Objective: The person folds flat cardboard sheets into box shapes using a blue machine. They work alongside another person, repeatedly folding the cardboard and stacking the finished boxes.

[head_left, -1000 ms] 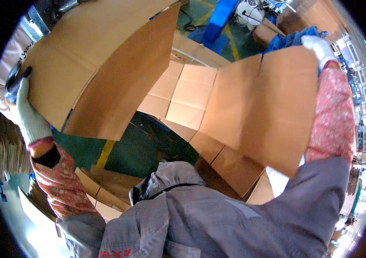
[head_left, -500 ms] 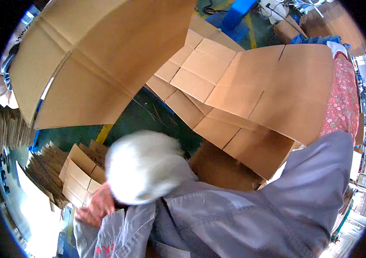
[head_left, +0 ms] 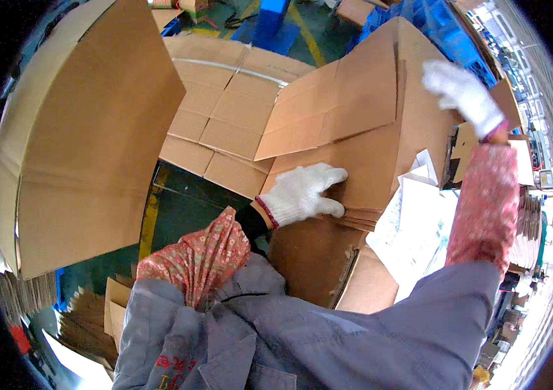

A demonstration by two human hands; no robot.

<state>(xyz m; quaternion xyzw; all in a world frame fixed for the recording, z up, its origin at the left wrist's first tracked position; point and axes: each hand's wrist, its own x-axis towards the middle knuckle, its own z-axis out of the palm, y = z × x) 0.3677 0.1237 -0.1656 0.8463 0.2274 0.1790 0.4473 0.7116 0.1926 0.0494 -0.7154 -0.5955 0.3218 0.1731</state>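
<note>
My left hand [head_left: 302, 192], in a white knitted glove, rests on the near edges of several flattened cardboard boxes [head_left: 367, 156] at the middle. Its thumb and fingers are spread. My right hand [head_left: 461, 94], gloved alike, is raised at the upper right beside the far side of the cardboard, its fingers stretched out and holding nothing I can see. On the pile, a folded cardboard sheet [head_left: 338, 101] with creased flaps leans up toward the back. White papers [head_left: 413, 221] lie to the right of my left hand.
A large upright cardboard panel [head_left: 88, 143] fills the left. Stacked flat cartons [head_left: 26, 292] stand at lower left. A blue crate [head_left: 452, 39] is at upper right, a blue metal base [head_left: 266, 32] at the back. Below the pile is a brown cardboard surface [head_left: 309, 260].
My left hand has moved from close before me out to the cardboard edges. The view has shifted. My right hand, formerly at the sheet's far right edge, now shows raised and apart.
</note>
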